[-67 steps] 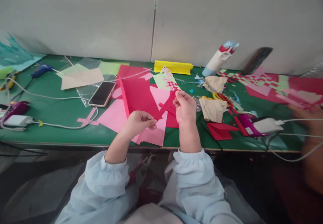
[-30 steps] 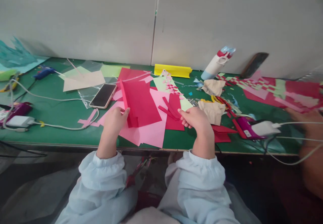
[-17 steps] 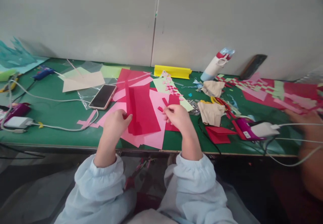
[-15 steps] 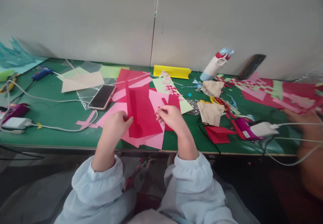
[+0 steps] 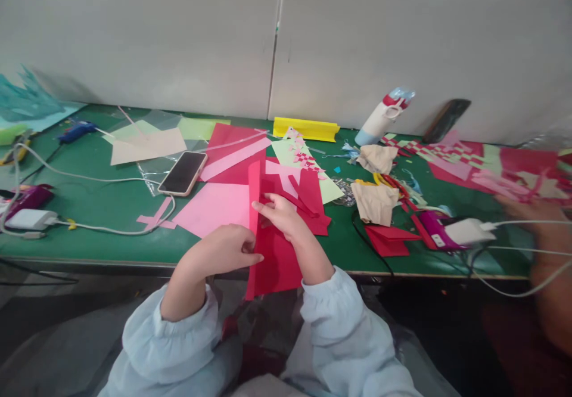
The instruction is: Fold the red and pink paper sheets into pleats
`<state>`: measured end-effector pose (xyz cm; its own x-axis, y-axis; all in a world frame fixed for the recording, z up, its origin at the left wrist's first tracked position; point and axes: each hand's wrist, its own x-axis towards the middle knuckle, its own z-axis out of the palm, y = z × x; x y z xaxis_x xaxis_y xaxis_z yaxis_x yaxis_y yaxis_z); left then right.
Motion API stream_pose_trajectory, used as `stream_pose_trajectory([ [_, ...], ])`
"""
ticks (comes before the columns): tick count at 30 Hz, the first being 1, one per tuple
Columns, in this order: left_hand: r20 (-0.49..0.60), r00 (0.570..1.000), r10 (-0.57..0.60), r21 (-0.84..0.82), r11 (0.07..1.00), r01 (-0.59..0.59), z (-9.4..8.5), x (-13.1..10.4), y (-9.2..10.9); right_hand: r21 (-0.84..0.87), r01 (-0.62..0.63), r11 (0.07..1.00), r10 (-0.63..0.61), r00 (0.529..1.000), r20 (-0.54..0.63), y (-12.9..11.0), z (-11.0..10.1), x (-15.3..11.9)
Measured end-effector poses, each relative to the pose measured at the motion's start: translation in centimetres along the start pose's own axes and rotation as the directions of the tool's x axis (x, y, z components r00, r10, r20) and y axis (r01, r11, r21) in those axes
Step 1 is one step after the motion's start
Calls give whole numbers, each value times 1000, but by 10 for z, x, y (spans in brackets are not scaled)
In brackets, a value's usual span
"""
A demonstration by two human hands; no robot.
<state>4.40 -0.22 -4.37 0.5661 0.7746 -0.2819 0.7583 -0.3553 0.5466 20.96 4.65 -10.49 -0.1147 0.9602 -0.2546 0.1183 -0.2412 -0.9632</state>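
Right now both hands are on one folded red sheet (image 5: 273, 254), which hangs partly off the near edge of the green table (image 5: 102, 206), its lower end dangling past the rim toward the lap. The left hand (image 5: 227, 251) pinches the sheet's left fold line between thumb and fingers, closed firmly on the paper, and that reads as the anchor keeping the crease from springing open. The right hand (image 5: 279, 215) lies on top of the sheet farther up, fingers bent and pressing down near the upper part of the fold; a grip on the paper, though whether the thumb is tucked underneath is hidden. Holding it at two spots along one edge likely keeps the long sheet straight. Just beyond sit loose red strips (image 5: 308, 197) on more red paper, a pink sheet (image 5: 214, 206) to the left, and a phone (image 5: 182, 173) lying flat near its cable. Off to the right, beige gloves (image 5: 373, 197) and a purple tool (image 5: 435, 227) are well apart from the work, and another person's blurred hand (image 5: 531, 209) works over woven paper there.
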Motion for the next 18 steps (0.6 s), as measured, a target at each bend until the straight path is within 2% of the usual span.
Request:
stream_pose_trajectory([
  [3, 9, 999, -40, -53, 998, 41, -6, -1, -5, -8, -1, 1000, 1, 1000, 27, -2, -1, -2],
  [4, -33, 996, -77, -81, 994, 74, -8, -1, -8, -15, 14, 1000, -14, 1000, 20, -3, -2, -4],
  [6, -183, 970, -162, -160, 978, 133, -12, 0, -18, -26, 52, 998, -51, 998, 41, -6, -3, -6],
  [7, -291, 935, -203, -210, 967, 144, -14, 1, -23, -19, 68, 998, -66, 994, 87, -7, -3, -8],
  [8, -411, 880, -236, -252, 958, 139, -15, 2, -29, -6, 79, 997, -77, 986, 148, -8, -3, -10],
  [10, -641, 723, -257, -277, 956, 95, -16, 6, -41, 11, 85, 996, -85, 958, 273, -9, -3, -14],
  [11, -723, 649, -239, -251, 965, 76, -16, 9, -46, 6, 81, 997, -78, 945, 317, -10, -2, -16],
  [12, -775, 599, -202, -209, 976, 59, -16, 11, -51, -7, 71, 997, -65, 937, 344, -11, -2, -19],
  [13, -807, 567, -166, -170, 984, 47, -16, 13, -55, -27, 57, 998, -43, 929, 368, -12, -1, -22],
  [15, -824, 557, -103, -117, 993, 10, -16, 15, -60, -71, 26, 997, 6, 909, 417, -14, 1, -28],
  [18, -793, 609, -24, -106, 989, -99, -19, 14, -59, -141, 23, 990, 49, 869, 492, -17, 4, -36],
])
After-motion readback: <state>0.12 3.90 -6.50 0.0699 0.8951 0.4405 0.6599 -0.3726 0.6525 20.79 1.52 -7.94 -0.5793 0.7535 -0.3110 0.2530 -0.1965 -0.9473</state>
